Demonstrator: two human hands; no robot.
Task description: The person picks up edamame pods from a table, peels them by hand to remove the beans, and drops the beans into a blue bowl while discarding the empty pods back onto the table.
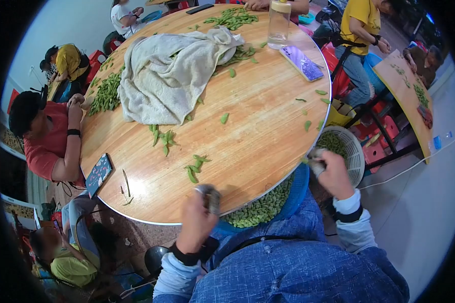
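My left hand (194, 219) is at the front edge of the round wooden table (247, 146), its fingers curled and dark at the tips; what they hold, if anything, is too blurred to tell. At the table's right edge, my right hand (331, 171) is closed, with a small green bit by its fingertips. Between and below my hands, a blue basin (301, 189) holds shelled green beans (260, 207). A few green pods (193, 171) lie beyond my left hand. A white basket (356, 156) with green pods stands beside my right hand.
A cream cloth (159, 76) covers part of a pod heap (106, 93). A clear bottle (278, 25), a purple phone (302, 63) and a patterned phone (99, 174) lie or stand on the table. A person in red (50, 146) sits left; others work around, some at a second table (397, 86).
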